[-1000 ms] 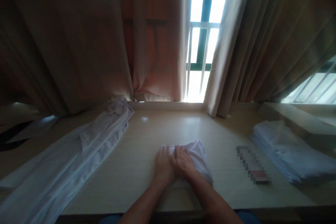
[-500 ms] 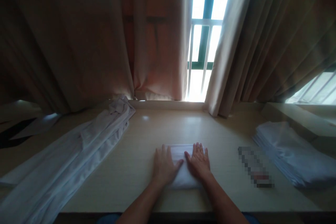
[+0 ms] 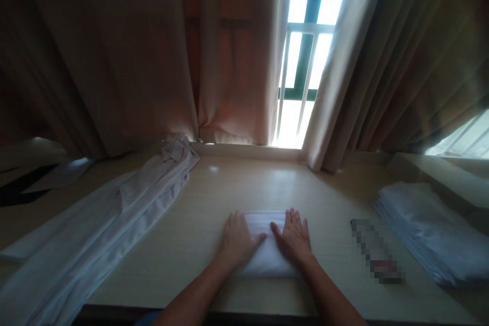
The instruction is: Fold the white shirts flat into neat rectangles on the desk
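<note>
A folded white cloth garment [image 3: 265, 257] lies flat on the pale wooden table [image 3: 171, 260] in front of me. My left hand [image 3: 237, 238] rests on its left edge, fingers stretched out and thumb pointing inward. On the right edge lies my right hand [image 3: 294, 234], palm down with its fingers extended. The two thumbs are apart, and white fabric shows between them. Parts of the garment's sides are hidden under my hands.
Long white garments [image 3: 114, 214] lie in a loose pile at the left. A stack of folded white cloth [image 3: 435, 234] sits at the right. Between it and my right hand is a blurred-out object [image 3: 376, 252]. Curtains [image 3: 237, 86] hang behind the table.
The view has turned slightly, so the surroundings sit a little differently. Both hands stay on the folded garment, with my left hand shifted slightly outward.
</note>
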A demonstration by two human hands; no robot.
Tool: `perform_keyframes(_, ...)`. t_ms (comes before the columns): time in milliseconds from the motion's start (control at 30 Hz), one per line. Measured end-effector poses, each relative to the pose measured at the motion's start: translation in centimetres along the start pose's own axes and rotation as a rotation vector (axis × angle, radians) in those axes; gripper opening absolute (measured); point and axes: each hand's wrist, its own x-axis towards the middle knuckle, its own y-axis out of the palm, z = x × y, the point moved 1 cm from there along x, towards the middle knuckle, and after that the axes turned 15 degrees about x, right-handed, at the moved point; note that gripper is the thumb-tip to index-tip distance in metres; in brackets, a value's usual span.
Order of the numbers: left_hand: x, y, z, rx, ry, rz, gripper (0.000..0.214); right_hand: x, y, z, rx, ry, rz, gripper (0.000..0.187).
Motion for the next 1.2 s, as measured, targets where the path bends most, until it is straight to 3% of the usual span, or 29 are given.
perform_keyframes(433, 0.2, 1.0, 0.1, 0.027, 0.009, -0.047, 0.107, 0.2, -0.6, 0.6, -0.054, 0.012, 0.028, 0.089)
perform_keyframes(500, 0.1, 0.7, -0.1, 0.029, 0.003, -0.04, 0.107, 0.1, -1.2, 1.9, -0.076, -0.051, 0.01, 0.086)
perform_keyframes(600, -0.1, -0.3, -0.1, 0.034, 0.007, -0.037, 0.093, -0.2, -1.5, 5.8, -0.037, -0.278, -0.006, 0.074)
perform_keyframes(700, -0.3, -1.4, 0.1, 0.048, 0.099, -0.034, 0.075, -0.4, -0.3, 9.9, 0.081, -0.424, 0.145, 0.064)
perform_keyframes(800, -0.3, -1.6, 0.4, 0.042, 0.163, -0.014, 0.073, -0.2, 1.5, 11.4, 0.158, -0.392, 0.309, 0.065)
perform_keyframes(900, -0.1, -0.7, 0.4, 0.045, 0.081, -0.006, 0.073, 0.3, 2.0, 9.4, 0.147, -0.331, 0.288, 0.071)
perform_keyframes(1000, 0.1, 0.3, 0.1, 0.043, 0.002, -0.031, 0.082, 0.5, 1.1, 5.3, 0.09, -0.268, 0.213, 0.077)
perform_keyframes(1100, 0.1, 0.7, -0.1, 0.028, -0.009, -0.041, 0.101, 0.2, -0.2, 1.4, 0.018, -0.208, 0.143, 0.081)
perform_keyframes(1200, 0.1, 0.5, -0.1, 0.025, 0.005, -0.04, 0.107, -0.4, -0.8, -0.6, -0.019, -0.164, 0.089, 0.083)
